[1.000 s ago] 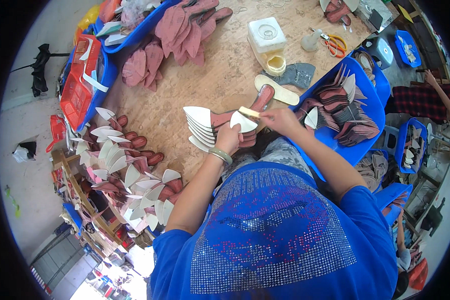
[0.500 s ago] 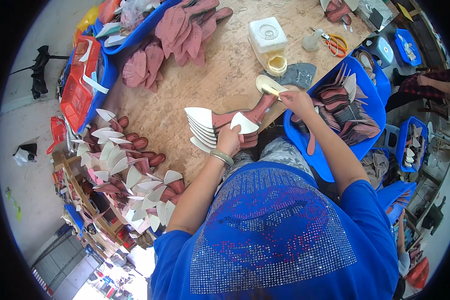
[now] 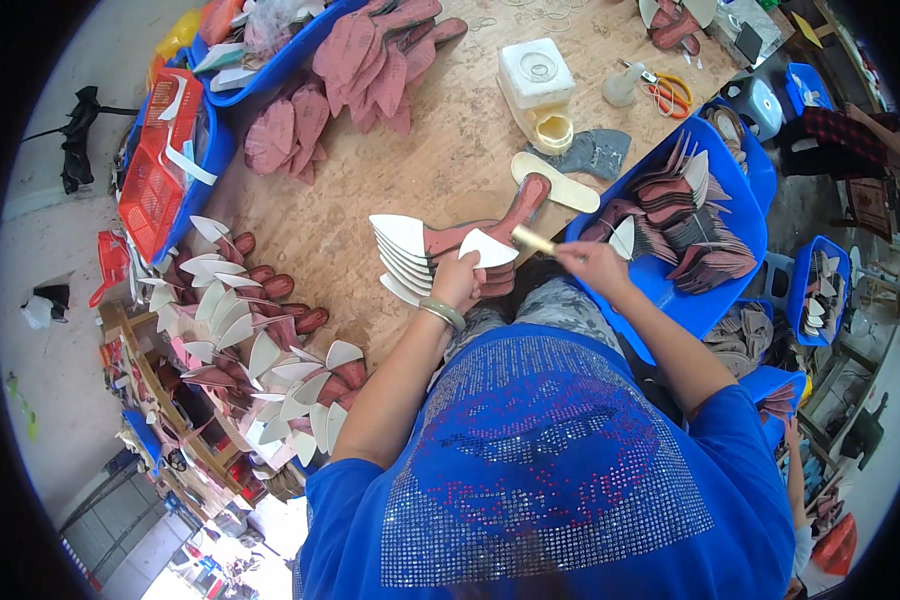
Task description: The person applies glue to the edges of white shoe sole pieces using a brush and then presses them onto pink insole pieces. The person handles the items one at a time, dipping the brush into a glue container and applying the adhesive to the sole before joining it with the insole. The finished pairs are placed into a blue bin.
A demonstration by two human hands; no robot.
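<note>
My left hand (image 3: 456,282) is closed on a fanned stack of reddish insoles (image 3: 460,238) with white tips, at the table's near edge. A separate white curved piece (image 3: 488,249) lies over the stack, beside my left thumb. My right hand (image 3: 595,265) grips a small pale brush (image 3: 533,239), its end just right of the stack and apart from it. Beyond the brush, a pale sole-shaped board (image 3: 567,190) lies on the table, partly under the tip of one reddish insole. A yellowish cup (image 3: 553,132) stands behind that board, against a white container (image 3: 536,75).
Right of my hands sits a blue bin (image 3: 660,300) filled with insoles. White-tipped insoles (image 3: 235,310) line the table's left edge. Reddish pieces (image 3: 370,65) are heaped at the back, near a red basket (image 3: 155,170). Orange-handled scissors (image 3: 673,95) lie at the far right.
My right hand has drawn the brush nearer to me, off the pale sole-shaped board, which is now uncovered. My left hand and the stack have hardly moved.
</note>
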